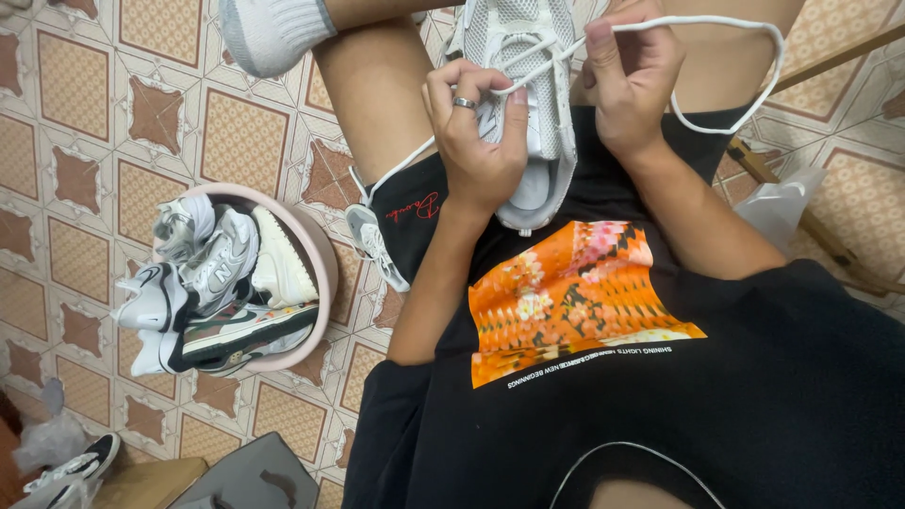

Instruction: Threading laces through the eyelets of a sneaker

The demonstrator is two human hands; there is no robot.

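A white mesh sneaker (528,85) lies in the person's lap, on the black shorts (415,212). The left hand (476,132), a ring on one finger, pinches the white shoelace (731,71) over the sneaker's eyelets. The right hand (630,80), just right of the sneaker, pinches the same shoelace, which loops out beyond it. Well left of the sneaker, a pink basin (320,250) on the tiled floor (85,104) holds several sneakers (212,283).

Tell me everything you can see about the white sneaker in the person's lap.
The white sneaker looks like mesh with smooth pale overlays. It lies lengthwise on the lap, opening toward the person. The left hand pinches its laces, and the right hand pulls a white lace out in a loop. The toe is cut off.
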